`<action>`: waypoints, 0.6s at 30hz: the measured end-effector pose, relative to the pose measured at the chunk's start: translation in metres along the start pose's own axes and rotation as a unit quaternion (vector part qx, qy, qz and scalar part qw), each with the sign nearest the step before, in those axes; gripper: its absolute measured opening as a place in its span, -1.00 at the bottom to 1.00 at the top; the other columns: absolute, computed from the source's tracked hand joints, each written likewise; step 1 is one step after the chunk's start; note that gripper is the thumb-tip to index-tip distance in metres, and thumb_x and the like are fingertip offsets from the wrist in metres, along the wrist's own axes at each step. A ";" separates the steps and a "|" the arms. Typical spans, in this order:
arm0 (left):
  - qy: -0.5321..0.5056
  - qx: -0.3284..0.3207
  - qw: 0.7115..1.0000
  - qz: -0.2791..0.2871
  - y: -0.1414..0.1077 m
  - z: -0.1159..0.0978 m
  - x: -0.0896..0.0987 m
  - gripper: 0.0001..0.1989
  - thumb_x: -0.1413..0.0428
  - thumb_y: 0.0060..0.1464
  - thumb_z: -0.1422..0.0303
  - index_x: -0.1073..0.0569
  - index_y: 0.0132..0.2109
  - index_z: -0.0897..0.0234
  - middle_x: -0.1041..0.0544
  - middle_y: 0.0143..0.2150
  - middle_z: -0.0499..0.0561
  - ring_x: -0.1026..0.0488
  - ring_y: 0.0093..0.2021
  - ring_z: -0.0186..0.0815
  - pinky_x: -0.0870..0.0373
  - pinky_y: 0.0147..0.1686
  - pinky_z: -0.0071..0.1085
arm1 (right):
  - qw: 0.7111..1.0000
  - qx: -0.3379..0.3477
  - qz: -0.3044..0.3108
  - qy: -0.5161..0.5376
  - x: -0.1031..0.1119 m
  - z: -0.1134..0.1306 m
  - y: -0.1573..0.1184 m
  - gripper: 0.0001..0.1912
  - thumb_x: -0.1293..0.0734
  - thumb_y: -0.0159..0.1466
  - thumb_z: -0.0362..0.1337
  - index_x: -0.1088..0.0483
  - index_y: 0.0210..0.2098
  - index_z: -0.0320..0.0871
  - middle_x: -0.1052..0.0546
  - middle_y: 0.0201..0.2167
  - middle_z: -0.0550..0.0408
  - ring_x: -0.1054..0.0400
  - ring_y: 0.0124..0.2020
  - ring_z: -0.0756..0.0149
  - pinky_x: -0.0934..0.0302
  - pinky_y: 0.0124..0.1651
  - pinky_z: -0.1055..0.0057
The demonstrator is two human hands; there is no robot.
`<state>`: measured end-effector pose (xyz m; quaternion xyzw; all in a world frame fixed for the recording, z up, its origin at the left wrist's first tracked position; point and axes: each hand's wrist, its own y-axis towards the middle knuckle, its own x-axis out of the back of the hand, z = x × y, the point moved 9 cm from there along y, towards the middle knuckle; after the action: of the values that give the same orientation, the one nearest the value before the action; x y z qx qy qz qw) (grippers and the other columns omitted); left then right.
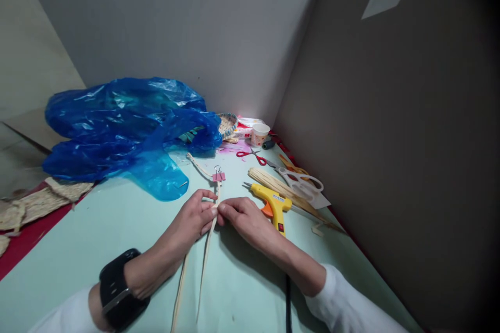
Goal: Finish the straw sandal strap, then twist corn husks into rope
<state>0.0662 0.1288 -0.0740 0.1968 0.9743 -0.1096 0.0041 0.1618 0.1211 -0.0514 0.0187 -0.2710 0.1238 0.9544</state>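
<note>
A pale plant-fibre braid (200, 166) runs through a pink binder clip (219, 177) on the light green tabletop. Just below the clip, my left hand (197, 213) pinches the fibre strands from the left side. My right hand (238, 213) meets it there, thumb and forefinger closed on the same strands. Two loose strand ends (207, 255) trail down toward the front edge of the view. The exact crossing of the strands is hidden by my fingertips. A black band sits on my left wrist.
Right of my hands lies a yellow glue gun (275, 203), beside a bundle of fibre strips (273, 183). White-handled scissors (302, 179) and red-handled scissors (253, 155) lie beyond, near a paper cup (260, 134) and woven basket (227, 126). A blue plastic bag (128, 119) fills the back left.
</note>
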 end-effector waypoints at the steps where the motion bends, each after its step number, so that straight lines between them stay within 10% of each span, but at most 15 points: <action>1: 0.002 -0.003 1.000 -0.001 0.000 -0.001 0.000 -0.66 -0.10 -0.01 0.22 -0.19 -0.12 0.22 -0.37 -0.51 -0.19 0.03 -0.63 -0.52 0.19 -0.60 -0.53 | 1.000 0.003 -0.004 0.003 0.001 0.000 0.000 -0.68 -0.16 0.31 -0.29 -0.33 -0.56 -0.18 -0.24 -0.65 0.24 -0.09 -0.54 0.46 0.08 -0.42 0.47; 9: 0.119 -0.056 0.991 -0.011 -0.002 -0.005 0.004 -0.75 -0.03 0.10 0.27 -0.17 -0.10 0.18 -0.40 -0.51 -0.18 -0.21 -0.51 -0.37 -0.08 -0.46 -0.47 | 0.997 0.003 -0.039 0.069 -0.001 -0.005 -0.001 -0.67 -0.16 0.26 -0.25 -0.31 -0.60 -0.20 -0.17 -0.67 0.24 -0.01 -0.56 0.45 0.11 -0.45 0.46; 18: 0.400 -0.094 0.910 -0.062 -0.023 -0.038 0.011 -0.82 0.10 0.18 0.33 -0.33 -0.36 0.19 -0.55 -0.46 -0.02 -0.42 -0.38 -0.19 -0.17 -0.30 -0.34 | 0.989 -0.022 -0.081 0.123 0.001 -0.011 -0.004 -0.70 -0.24 0.17 -0.31 -0.29 -0.67 -0.22 -0.12 -0.72 0.25 0.05 -0.58 0.47 0.22 -0.48 0.42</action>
<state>0.0481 0.1204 -0.0331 0.1618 0.9104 0.0707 -0.3741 0.1688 0.1187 -0.0598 0.0037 -0.1513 0.0415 0.9876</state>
